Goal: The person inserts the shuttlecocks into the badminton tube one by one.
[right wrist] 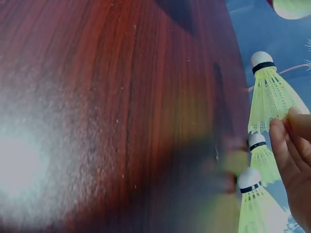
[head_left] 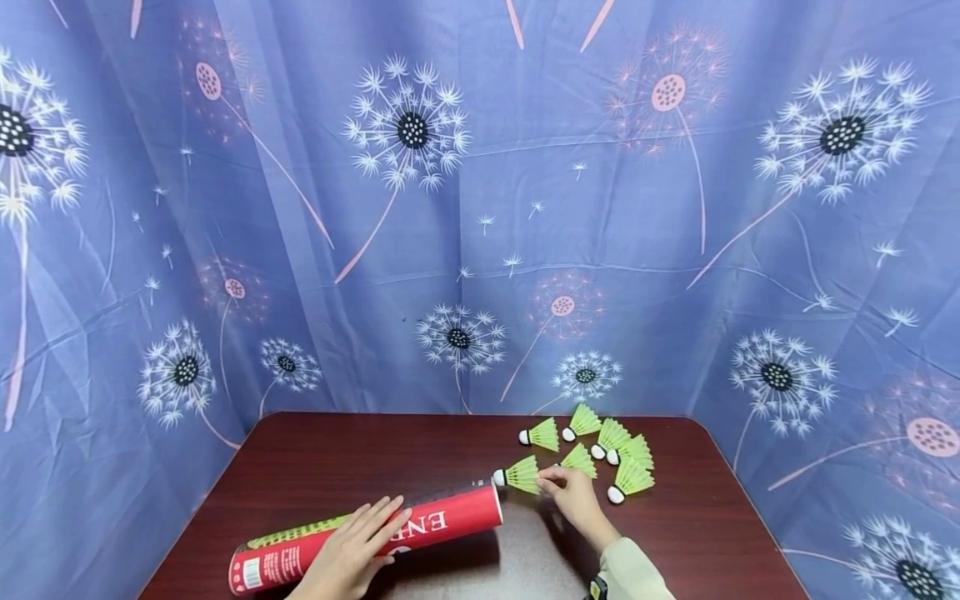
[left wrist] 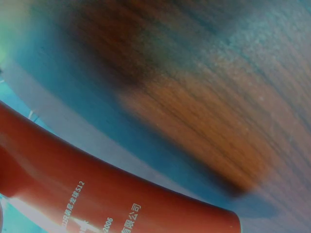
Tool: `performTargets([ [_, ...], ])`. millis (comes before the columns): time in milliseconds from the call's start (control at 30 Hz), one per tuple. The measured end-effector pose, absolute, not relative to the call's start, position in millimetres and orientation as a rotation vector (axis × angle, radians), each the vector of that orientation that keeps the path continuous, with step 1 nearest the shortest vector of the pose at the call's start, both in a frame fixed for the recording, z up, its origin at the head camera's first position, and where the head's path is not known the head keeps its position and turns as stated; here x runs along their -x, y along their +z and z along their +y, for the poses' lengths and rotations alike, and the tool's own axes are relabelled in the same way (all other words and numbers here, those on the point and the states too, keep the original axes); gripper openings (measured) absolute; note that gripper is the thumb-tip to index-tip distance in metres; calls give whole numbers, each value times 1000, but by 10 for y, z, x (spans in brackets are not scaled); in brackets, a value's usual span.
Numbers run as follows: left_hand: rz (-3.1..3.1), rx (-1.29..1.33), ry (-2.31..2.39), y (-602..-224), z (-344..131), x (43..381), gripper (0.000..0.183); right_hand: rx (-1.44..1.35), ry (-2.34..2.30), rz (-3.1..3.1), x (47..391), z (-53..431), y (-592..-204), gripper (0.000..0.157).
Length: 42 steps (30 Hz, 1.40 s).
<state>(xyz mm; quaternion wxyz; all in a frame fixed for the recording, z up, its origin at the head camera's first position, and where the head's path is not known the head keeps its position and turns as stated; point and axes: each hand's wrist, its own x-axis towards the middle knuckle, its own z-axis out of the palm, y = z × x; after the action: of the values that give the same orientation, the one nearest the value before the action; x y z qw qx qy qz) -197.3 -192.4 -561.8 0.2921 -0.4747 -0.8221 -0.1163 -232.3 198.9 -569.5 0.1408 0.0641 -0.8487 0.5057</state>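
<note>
A long red shuttlecock tube (head_left: 450,518) slants across the front left of the table, its open end toward the right. My left hand (head_left: 354,542) holds it around the middle, fingers laid over the top and the thumb on the near side. In the left wrist view the tube (left wrist: 126,194) shows white lettering. My right hand (head_left: 576,500) pinches a yellow-green shuttlecock (head_left: 521,475) by the edge of its skirt. The white cork points left, right by the tube's rim. In the right wrist view thumb and fingertips meet on the shuttlecock's skirt (right wrist: 274,97).
Several more shuttlecocks lie at the back right of the table, one (head_left: 540,435) left of the others and one (head_left: 630,481) nearest the front. The dark red-brown wooden table (head_left: 375,446) meets a blue dandelion-print curtain (head_left: 480,208) at back and sides.
</note>
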Motion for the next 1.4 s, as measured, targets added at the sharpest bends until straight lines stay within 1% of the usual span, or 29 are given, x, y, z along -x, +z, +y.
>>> performTargets([
  [233,-2205,1256,-306,-5621,-1932,1980,59,-196,1459,-2395,2239,2065,-5637,4],
  [367,-2182,1265,-299,-5618,-1929,1992,57,-205,1466,-2395,2178,2110,-5620,4],
  [567,-2166,1272,-312,-5623,-1936,1985,52,-270,1601,-2379,2075,2144,-5582,7],
  [600,-2166,1272,-315,-5625,-1938,1984,53,-287,1619,-2367,2063,2144,-5573,8],
  [700,-2174,1273,-320,-5630,-1943,1978,65,-345,1653,-2325,2027,2133,-5540,9],
  [767,-2178,1274,-319,-5634,-1945,1975,68,-375,1673,-2298,2004,2116,-5515,8],
  [900,-2177,1279,-311,-5637,-1952,1972,60,-391,1662,-2291,1962,2075,-5482,7],
  [1033,-2171,1274,-302,-5630,-1958,1967,62,-381,1664,-2312,1924,2040,-5450,8],
  [1100,-2170,1269,-299,-5628,-1960,1966,60,-400,1646,-2313,1899,2021,-5420,7],
  [1233,-2169,1260,-309,-5629,-1959,1964,55,-451,1589,-2283,1821,1970,-5287,6],
  [1400,-2171,1255,-315,-5630,-1952,1962,54,-477,1583,-2256,1737,1927,-5139,6],
])
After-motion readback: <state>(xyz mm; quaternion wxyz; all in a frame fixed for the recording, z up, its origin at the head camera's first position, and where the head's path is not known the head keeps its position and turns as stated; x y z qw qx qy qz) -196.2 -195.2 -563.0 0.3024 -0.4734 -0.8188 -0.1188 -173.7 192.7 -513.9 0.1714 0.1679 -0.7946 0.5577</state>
